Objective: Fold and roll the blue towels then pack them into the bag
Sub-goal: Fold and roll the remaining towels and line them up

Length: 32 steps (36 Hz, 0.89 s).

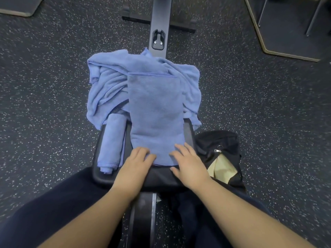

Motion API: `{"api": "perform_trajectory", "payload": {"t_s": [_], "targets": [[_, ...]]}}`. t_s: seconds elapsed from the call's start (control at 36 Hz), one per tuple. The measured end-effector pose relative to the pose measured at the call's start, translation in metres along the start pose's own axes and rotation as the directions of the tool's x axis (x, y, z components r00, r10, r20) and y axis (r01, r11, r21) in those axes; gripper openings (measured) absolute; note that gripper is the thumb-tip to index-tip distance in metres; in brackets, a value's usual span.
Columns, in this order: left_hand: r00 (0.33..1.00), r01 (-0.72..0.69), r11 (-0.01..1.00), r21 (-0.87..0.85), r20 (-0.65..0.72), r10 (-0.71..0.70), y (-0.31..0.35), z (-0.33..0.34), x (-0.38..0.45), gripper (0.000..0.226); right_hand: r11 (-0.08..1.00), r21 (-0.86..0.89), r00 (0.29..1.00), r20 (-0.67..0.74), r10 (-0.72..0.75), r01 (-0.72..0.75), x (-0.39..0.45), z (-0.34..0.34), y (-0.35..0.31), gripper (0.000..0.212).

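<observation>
A blue towel folded into a long strip (156, 111) lies lengthwise on the black padded bench (107, 178). My left hand (136, 163) and my right hand (188, 161) rest flat on its near end, fingers spread. A rolled blue towel (111, 144) lies on the bench just left of the strip. Behind them sits a crumpled heap of blue towels (109, 83). The black bag (220, 149) stands on the floor at the bench's right, unzipped, with a yellow lining or item (221, 169) showing inside.
The bench's grey rail (160, 18) and black crossbar (136, 18) run away from me over speckled dark rubber floor (53, 86). A mat corner (19, 8) lies far left and metal legs on a mat (286, 24) far right. My dark-trousered legs straddle the bench.
</observation>
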<state>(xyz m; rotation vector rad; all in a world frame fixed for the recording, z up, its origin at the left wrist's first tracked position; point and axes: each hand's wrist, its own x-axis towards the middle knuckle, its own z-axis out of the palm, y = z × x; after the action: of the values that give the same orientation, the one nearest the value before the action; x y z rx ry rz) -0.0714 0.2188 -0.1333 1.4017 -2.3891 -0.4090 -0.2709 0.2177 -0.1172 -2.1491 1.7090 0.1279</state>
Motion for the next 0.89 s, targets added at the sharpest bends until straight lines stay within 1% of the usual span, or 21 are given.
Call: {"api": "perform_trajectory", "payload": {"t_s": [0.08,0.17,0.31,0.36,0.47,0.53,0.56,0.61,0.64,0.69,0.72,0.75,0.81,0.89], "targets": [[0.999,0.023,1.000,0.015,-0.030,-0.022,-0.004,0.002,0.001,0.026,0.999,-0.047,0.995,-0.097,-0.023,0.019,0.002,0.004,-0.004,0.053],[0.996,0.058,0.998,-0.006,-0.060,-0.058,-0.007,0.005,0.003,0.022,0.997,-0.042,0.985,-0.155,-0.076,0.070,0.005,0.005,-0.015,0.053],[0.982,0.119,0.992,-0.052,-0.140,-0.125,-0.008,0.003,0.002,0.030,0.989,-0.055,0.967,-0.209,-0.146,0.138,0.007,0.010,-0.029,0.045],[0.979,0.141,0.989,-0.047,-0.144,-0.146,-0.006,-0.002,0.000,0.031,0.985,-0.109,0.963,-0.223,-0.152,0.131,0.009,0.012,-0.028,0.039],[0.978,0.166,0.986,-0.021,-0.124,-0.167,-0.006,-0.006,-0.002,0.028,0.979,-0.173,0.960,-0.237,-0.151,0.111,0.008,0.007,-0.018,0.040],[0.975,0.190,0.982,-0.019,-0.113,-0.191,-0.005,-0.007,-0.005,0.013,0.981,-0.172,0.966,-0.224,-0.129,0.091,0.006,0.002,-0.012,0.044],[0.972,0.220,0.975,-0.022,-0.083,-0.221,-0.003,-0.008,-0.006,0.013,0.983,-0.170,0.972,-0.209,-0.109,0.074,0.004,-0.001,-0.010,0.045],[0.963,0.268,0.962,-0.043,0.003,-0.268,-0.001,-0.009,-0.007,0.029,0.987,-0.155,0.983,-0.171,-0.071,0.045,0.002,-0.004,-0.006,0.045],[0.962,0.272,0.961,-0.048,0.027,-0.271,-0.001,-0.009,-0.008,0.029,0.989,-0.141,0.988,-0.144,-0.064,0.043,0.000,-0.004,-0.003,0.042],[0.961,0.271,0.962,-0.043,0.059,-0.268,-0.001,-0.008,-0.011,0.024,0.993,-0.099,0.995,-0.063,-0.072,0.066,-0.003,-0.004,0.001,0.027],[0.960,0.271,0.961,-0.048,0.085,-0.266,-0.001,-0.008,-0.012,0.021,0.993,-0.095,0.996,-0.034,-0.079,0.075,-0.004,-0.004,0.002,0.019],[0.957,0.274,0.961,-0.045,0.109,-0.268,0.000,-0.009,-0.013,0.017,0.990,-0.115,0.997,0.013,-0.079,0.080,-0.004,-0.005,0.004,0.016],[0.944,0.291,0.956,-0.022,0.167,-0.283,0.000,-0.009,-0.017,0.012,0.992,-0.110,0.995,0.080,-0.060,0.069,-0.005,-0.006,0.005,0.017],[0.933,0.313,0.950,-0.008,0.192,-0.306,0.003,-0.009,-0.021,0.020,0.996,-0.074,0.991,0.130,-0.040,0.050,-0.009,-0.005,0.006,0.019]]}}
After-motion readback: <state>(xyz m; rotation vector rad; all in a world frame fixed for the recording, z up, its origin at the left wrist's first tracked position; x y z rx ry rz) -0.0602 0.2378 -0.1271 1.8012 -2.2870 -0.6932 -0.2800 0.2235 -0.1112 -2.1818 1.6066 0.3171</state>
